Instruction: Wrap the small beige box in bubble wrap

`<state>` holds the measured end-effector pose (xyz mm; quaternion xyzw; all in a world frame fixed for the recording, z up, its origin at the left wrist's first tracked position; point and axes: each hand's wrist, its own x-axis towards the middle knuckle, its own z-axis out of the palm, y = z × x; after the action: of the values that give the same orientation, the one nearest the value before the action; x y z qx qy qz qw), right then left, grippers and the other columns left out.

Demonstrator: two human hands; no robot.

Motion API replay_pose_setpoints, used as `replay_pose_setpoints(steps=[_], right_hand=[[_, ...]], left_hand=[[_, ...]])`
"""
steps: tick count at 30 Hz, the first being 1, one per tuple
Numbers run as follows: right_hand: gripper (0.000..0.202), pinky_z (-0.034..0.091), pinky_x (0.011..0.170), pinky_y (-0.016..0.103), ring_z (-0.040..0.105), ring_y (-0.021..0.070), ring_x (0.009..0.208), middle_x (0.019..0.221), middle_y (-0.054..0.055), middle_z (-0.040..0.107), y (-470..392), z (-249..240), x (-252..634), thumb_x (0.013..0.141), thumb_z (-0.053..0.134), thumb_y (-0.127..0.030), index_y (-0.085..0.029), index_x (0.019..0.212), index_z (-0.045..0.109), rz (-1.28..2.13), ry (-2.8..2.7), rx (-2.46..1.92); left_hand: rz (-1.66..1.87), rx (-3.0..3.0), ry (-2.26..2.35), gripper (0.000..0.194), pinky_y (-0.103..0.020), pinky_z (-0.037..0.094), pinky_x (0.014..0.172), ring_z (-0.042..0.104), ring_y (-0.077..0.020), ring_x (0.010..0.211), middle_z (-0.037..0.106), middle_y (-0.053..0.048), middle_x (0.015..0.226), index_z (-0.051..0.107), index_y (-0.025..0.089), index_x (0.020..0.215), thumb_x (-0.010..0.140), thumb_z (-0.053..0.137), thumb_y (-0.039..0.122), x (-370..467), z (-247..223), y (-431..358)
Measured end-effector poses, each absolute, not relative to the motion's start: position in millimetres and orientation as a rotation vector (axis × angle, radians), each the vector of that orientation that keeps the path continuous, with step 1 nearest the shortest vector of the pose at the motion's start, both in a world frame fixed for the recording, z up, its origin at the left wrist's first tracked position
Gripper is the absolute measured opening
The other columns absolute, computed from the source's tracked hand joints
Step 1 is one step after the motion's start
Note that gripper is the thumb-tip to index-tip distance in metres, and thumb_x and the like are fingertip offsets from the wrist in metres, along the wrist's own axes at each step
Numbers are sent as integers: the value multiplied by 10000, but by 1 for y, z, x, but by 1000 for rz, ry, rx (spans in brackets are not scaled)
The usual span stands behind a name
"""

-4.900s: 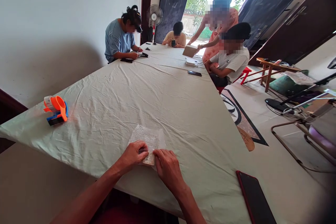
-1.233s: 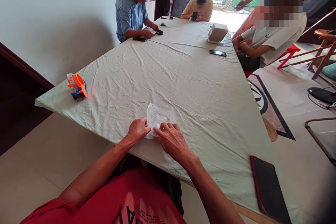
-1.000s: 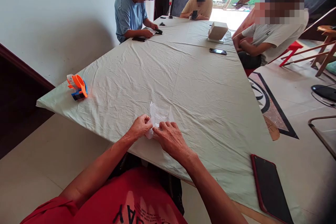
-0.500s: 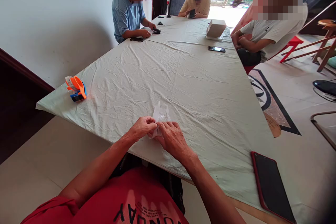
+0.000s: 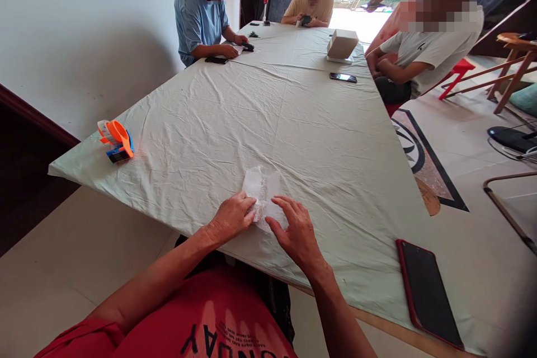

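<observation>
A sheet of translucent white wrap (image 5: 262,182) lies near the front edge of the cloth-covered table (image 5: 201,123), partly opened out. My left hand (image 5: 235,213) pinches its left side between thumb and fingers. Just to the right, my right hand (image 5: 293,226) has its thumb and fingers spread over the right edge of the wrap, with nothing gripped. Whether anything lies inside the wrap I cannot make out.
An orange and blue tape dispenser (image 5: 119,141) is at the left corner. A red-cased phone (image 5: 428,291) lies at the right edge. Farther back are a white box (image 5: 343,45), another phone (image 5: 343,77) and several people around the table.
My right hand has let go of the wrap and moved right, its fingers now apart. The wrap is spread wider. My left hand still pinches it. The view has shifted slightly.
</observation>
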<state>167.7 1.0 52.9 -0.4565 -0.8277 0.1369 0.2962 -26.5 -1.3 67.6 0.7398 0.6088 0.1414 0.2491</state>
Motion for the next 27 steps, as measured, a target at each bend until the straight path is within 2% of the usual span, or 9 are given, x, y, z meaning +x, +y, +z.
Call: replay_pose_setpoints(steps=[3, 5, 8, 10, 14, 17, 22, 27], right_hand=[[342, 501, 926, 440, 612, 282, 1133, 1261, 143, 632, -5, 42, 174, 915, 572, -346, -204, 1225, 563, 427, -2033, -1383], [405, 535, 814, 404, 662, 264, 999, 1229, 152, 643, -7, 35, 175, 902, 576, -399, -185, 1245, 552, 526, -1937, -1500], [542, 521, 681, 359, 674, 217, 750, 1095, 132, 693, -7, 28, 172, 872, 589, -460, -149, 1310, 523, 677, -1844, -1654], [599, 498, 663, 344, 657, 205, 679, 971, 98, 713, -6, 26, 168, 858, 588, -478, -131, 1341, 514, 729, -1820, -1719], [613, 456, 662, 320, 650, 217, 695, 817, 57, 700, -6, 26, 157, 831, 584, -460, -108, 1332, 547, 736, -1766, -1772], [574, 450, 665, 314, 635, 210, 676, 766, 43, 688, -6, 24, 149, 805, 576, -411, -100, 1287, 590, 785, -1708, -1728], [404, 472, 680, 302, 637, 200, 690, 817, 63, 722, -3, 24, 142, 801, 548, -386, -134, 1090, 673, 878, -1588, -1580], [285, 464, 670, 290, 633, 193, 682, 807, 56, 731, -2, 28, 143, 800, 554, -380, -170, 935, 692, 882, -1556, -1514]], left_hand=[[321, 2132, 1643, 192, -322, 472, 872, 600, -232, 964, 615, -91, 1023, 677, 196, 1029, 910, 529, 218, -27, 67, -2], [315, 2204, 1645, 178, -326, 473, 886, 589, -235, 979, 603, -92, 1028, 672, 197, 1021, 909, 534, 212, -28, 67, -3], [336, 2287, 1659, 166, -335, 475, 895, 569, -236, 984, 589, -93, 1030, 667, 195, 1018, 906, 544, 208, -28, 65, -6], [377, 2332, 1663, 163, -342, 480, 898, 560, -234, 988, 585, -90, 1043, 662, 197, 1017, 903, 545, 195, -28, 61, -7], [505, 2397, 1639, 203, -362, 494, 916, 555, -239, 1037, 577, -91, 1156, 649, 201, 1065, 894, 548, 155, -28, 52, -8], [534, 2407, 1622, 225, -369, 507, 905, 563, -238, 1012, 594, -80, 1113, 640, 206, 1104, 903, 552, 156, -26, 47, -10], [567, 2372, 1683, 213, -360, 522, 892, 574, -226, 981, 597, -68, 1049, 639, 211, 1106, 920, 547, 165, -19, 43, -16], [583, 2350, 1710, 185, -373, 530, 886, 586, -234, 989, 598, -71, 1042, 650, 211, 1107, 946, 565, 246, -16, 41, -19]])
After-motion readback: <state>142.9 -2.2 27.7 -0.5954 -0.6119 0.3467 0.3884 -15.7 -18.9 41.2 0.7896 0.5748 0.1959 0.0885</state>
